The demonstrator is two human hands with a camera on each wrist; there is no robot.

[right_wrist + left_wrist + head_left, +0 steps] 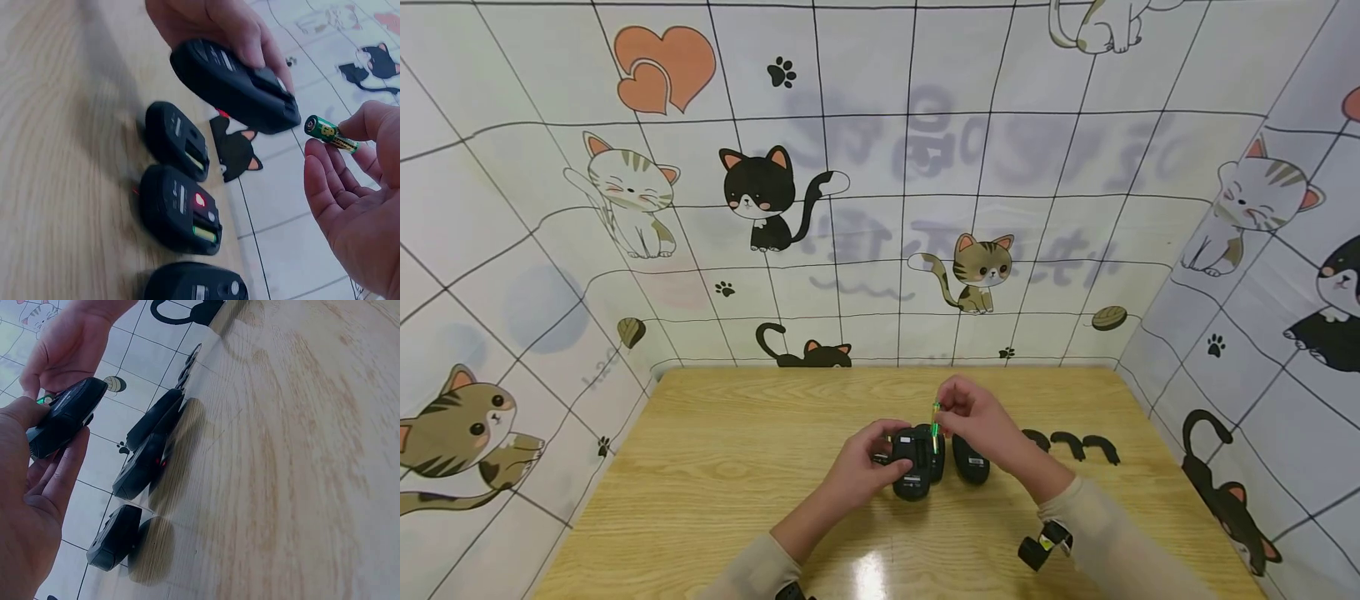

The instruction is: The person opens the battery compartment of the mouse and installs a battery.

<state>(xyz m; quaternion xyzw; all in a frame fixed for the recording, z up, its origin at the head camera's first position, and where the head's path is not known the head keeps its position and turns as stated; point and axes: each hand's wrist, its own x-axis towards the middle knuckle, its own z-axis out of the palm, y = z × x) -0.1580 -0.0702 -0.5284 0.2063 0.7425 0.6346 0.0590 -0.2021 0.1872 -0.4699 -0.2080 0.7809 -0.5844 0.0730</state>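
My left hand (863,460) holds a black computer mouse (231,87) above the table, underside turned up, with the thumb over it. In the right wrist view my right hand (362,187) pinches a green and gold battery (331,134) between thumb and fingers, just off the end of that mouse. Below lie more black mice, undersides up. One mouse (178,140) has a battery in its slot. Another mouse (165,212) also has one, and its sensor glows red. A third mouse (972,461) rests beneath my right hand in the head view.
Several curved black covers (1101,450) lie in a row on the wooden table (737,500), right of the mice. A cloth (880,167) printed with cats and grid lines stands behind the table and along both sides.
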